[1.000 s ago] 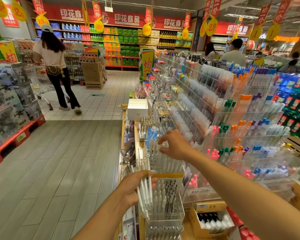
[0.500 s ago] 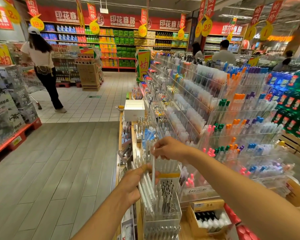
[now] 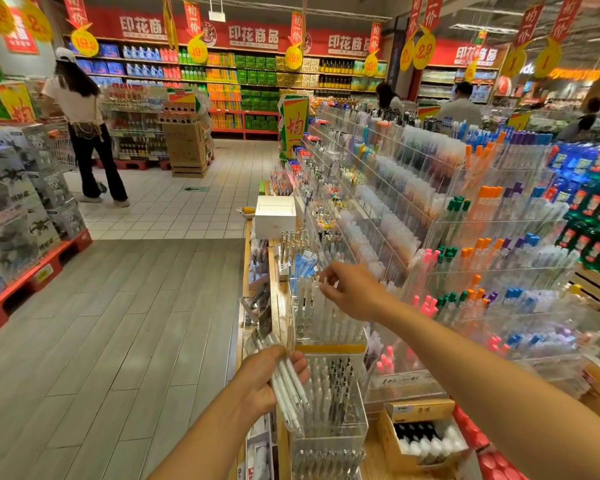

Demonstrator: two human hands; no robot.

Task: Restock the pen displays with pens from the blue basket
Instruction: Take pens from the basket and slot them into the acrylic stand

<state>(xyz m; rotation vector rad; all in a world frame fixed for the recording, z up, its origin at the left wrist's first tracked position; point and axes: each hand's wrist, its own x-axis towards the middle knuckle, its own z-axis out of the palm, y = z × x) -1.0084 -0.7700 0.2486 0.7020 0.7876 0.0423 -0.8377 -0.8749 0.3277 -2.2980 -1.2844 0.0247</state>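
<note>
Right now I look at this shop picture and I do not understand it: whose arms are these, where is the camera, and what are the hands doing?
There is no machine here. One wide-angle camera sits on a person's head and looks forward and down, so the two bare arms are that person's own. The left hand grips a bundle of white pens. The right hand reaches over a clear plastic pen holder that is full of white pens; its fingers are pinched, but I cannot tell if they hold a pen. To the right stand tiered clear racks of coloured pens. A white box sits further along the shelf. The blue basket is not in view.
</note>
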